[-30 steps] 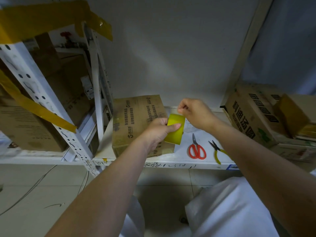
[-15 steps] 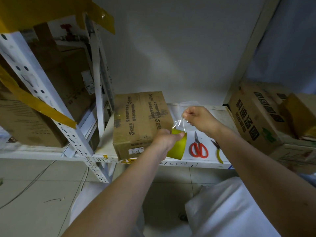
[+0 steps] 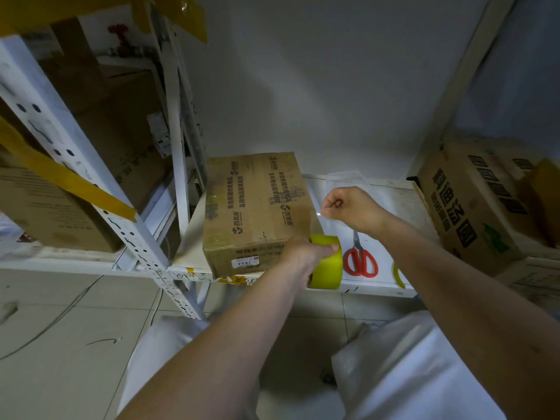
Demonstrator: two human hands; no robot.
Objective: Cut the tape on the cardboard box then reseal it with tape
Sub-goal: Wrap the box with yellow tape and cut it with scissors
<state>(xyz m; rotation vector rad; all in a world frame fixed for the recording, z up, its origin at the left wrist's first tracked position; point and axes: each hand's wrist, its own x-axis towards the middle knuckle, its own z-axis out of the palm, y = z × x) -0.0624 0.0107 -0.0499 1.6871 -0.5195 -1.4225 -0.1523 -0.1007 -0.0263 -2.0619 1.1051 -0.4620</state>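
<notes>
Low white shelf against a pale wall, viewed from above.

Curled the left grip round the yellow tape roll, with the fingers over its rim, and held it at the near right corner of the cardboard box. Pinched the free end of the clear strip in the right grip, between thumb and bent forefinger, beyond the roll and just off the box's right edge.

Drew the two grips apart over the last second: started close together at the roll with no strip visible, showed a short length half a second ago, and reached a longer, taut-looking span at this moment. Lowered the roll meanwhile toward the box's front edge.

Left the box flat on the shelf, printed face up and label toward the viewer. Could not tell whether its seam was already slit. Had not yet laid the strip on the cardboard.

Judged as the resealing stage: enough tape paid out to begin, with the end still to be stuck down along the seam and then severed.

Kept the red-handled scissors on the shelf just right of the roll, beside a yellow-handled tool. Showed further cartons at right and a perforated rack at left.
</notes>
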